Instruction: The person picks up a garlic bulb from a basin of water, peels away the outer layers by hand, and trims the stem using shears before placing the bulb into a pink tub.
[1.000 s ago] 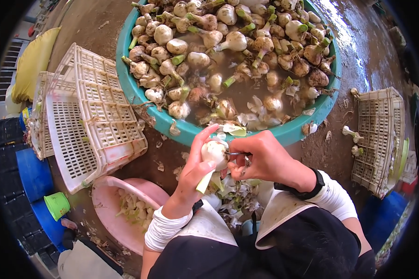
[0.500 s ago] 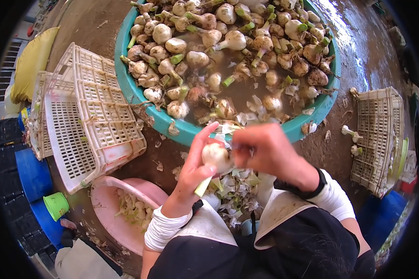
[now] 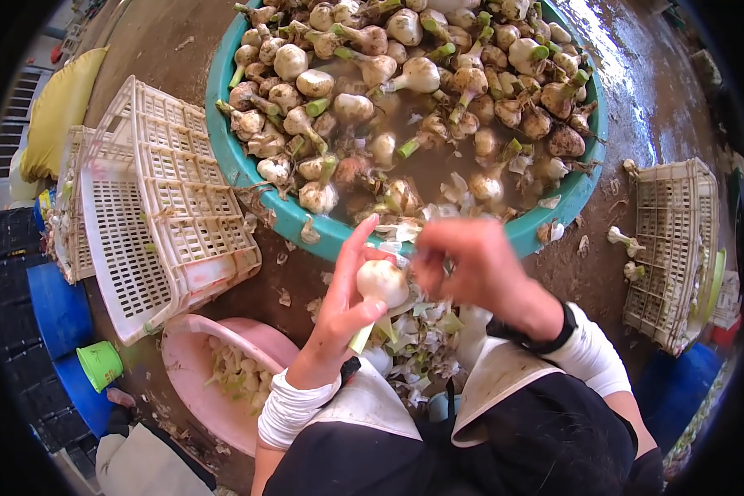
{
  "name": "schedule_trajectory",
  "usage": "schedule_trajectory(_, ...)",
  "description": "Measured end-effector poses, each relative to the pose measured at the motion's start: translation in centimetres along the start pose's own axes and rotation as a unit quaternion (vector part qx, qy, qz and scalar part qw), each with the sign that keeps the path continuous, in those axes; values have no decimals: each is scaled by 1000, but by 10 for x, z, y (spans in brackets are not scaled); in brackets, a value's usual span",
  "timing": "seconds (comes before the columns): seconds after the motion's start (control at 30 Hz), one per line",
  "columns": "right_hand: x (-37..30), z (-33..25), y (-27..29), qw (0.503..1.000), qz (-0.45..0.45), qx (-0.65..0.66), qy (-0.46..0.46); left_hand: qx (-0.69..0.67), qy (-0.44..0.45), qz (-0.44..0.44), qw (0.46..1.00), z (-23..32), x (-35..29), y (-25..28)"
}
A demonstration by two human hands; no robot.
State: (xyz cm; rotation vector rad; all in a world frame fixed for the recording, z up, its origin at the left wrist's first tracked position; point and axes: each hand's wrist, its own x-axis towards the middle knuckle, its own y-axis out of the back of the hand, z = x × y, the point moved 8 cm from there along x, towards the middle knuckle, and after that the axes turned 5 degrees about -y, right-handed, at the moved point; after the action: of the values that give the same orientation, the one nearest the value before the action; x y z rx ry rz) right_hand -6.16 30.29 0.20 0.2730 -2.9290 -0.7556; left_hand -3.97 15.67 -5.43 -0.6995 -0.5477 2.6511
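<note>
My left hand (image 3: 337, 312) is closed around a whitish garlic bulb (image 3: 383, 283), its green stem pointing down toward me. The bulb looks mostly bare of dirty outer skin. Beside it, just to the right, my right hand (image 3: 481, 269) has its fingers curled in a pinch and partly blurred; what they hold cannot be made out. Both hands are over the near rim of a teal tub (image 3: 316, 234), where muddy garlic bulbs (image 3: 417, 76) with cut stems lie in brown water. Below my hands, between my knees, is a heap of garlic peel (image 3: 426, 351).
A pink basin (image 3: 178, 351) with pale peeled garlic stands tilted at lower left. Plastic crates (image 3: 182, 182) lean behind it; another crate (image 3: 674, 248) stands at right beside loose bulbs (image 3: 624, 240). Blue tubs (image 3: 60, 310) and a small green bucket (image 3: 100, 366) are at far left.
The bulb in my left hand has turned slightly and sits a little lower. My right hand remains close to it, its fingers shifted slightly and still blurred.
</note>
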Motion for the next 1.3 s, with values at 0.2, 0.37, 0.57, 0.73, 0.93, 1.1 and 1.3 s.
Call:
schedule_trajectory(0.2,7,18,6,990,-87,70,-90,32,-40,-39,998,8,-1,-1)
schedule_trajectory(0.37,-7,-4,-15,996,-82,18,1,118,-73,-48,989,5,0,-8)
schedule_trajectory(0.57,1,-6,-24,982,-160,95,-21,140,-59,-103,983,7,-4,-11)
schedule_trajectory(0.73,-8,-14,-10,995,-88,40,-24,136,-50,-48,988,7,-3,-4)
schedule_trajectory(0.93,1,3,-15,995,-92,12,-28,131,-59,-73,987,9,-4,-10)
schedule_trajectory(1.1,8,9,-3,994,-83,14,-75,246,-114,-59,961,15,-5,-4)
schedule_trajectory(1.3,-2,-5,-30,986,-163,32,-30,421,-233,-66,874,33,-8,-20)
